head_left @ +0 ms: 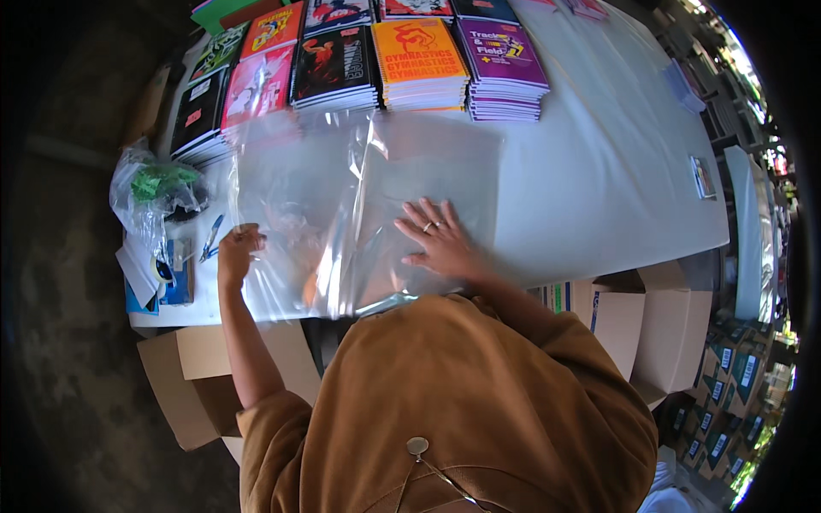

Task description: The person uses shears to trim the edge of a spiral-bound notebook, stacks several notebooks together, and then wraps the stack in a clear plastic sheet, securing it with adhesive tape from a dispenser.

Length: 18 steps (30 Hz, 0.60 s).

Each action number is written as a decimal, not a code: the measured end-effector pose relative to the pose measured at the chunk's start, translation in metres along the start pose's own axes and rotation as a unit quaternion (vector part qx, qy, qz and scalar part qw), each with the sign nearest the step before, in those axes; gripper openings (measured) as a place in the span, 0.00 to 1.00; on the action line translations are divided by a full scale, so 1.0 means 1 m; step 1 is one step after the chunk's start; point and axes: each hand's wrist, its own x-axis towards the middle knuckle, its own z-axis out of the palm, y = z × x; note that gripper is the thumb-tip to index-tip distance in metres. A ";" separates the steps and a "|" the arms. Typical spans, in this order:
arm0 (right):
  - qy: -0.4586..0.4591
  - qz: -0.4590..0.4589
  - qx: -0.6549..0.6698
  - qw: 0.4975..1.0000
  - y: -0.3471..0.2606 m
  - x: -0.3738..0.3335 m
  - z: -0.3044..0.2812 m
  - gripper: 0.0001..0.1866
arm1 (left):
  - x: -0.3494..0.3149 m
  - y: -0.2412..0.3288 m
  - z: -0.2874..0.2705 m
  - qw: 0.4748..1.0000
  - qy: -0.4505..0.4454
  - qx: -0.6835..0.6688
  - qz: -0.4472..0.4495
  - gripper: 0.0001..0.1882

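A large clear plastic sheet or bag (432, 158) lies across the near middle of the table, with a shiny raised fold running down its centre. At its left edge, my left hand (238, 250) is closed with the fingers curled on the plastic. My right hand (443, 239) rests palm down on the plastic's right half, fingers spread, a ring on one of them. Just beyond the plastic stand stacks of spiral-bound notebooks, among them an orange stack (419, 56), a purple stack (503, 61) and a black stack (335, 67).
Left of the plastic lie a crumpled clear bag (137, 190) with something green, a blue-handled tool (211, 238) and a blue box (180, 274). Open cardboard boxes stand below the table's front edge, one left (205, 355), one right (676, 329). A small packet (703, 177) lies far right.
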 end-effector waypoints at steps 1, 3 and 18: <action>-0.019 -0.032 -0.067 0.997 0.005 -0.002 -0.006 0.37 | 0.012 -0.016 -0.006 1.000 0.018 0.001 -0.003 0.12; -0.030 -0.026 -0.079 0.996 0.017 0.003 -0.011 0.36 | 0.028 -0.041 -0.003 0.999 0.022 0.041 0.003 0.12; 0.084 0.264 -0.168 0.946 0.072 0.060 -0.021 0.35 | 0.004 -0.058 0.066 0.968 0.210 0.135 0.032 0.17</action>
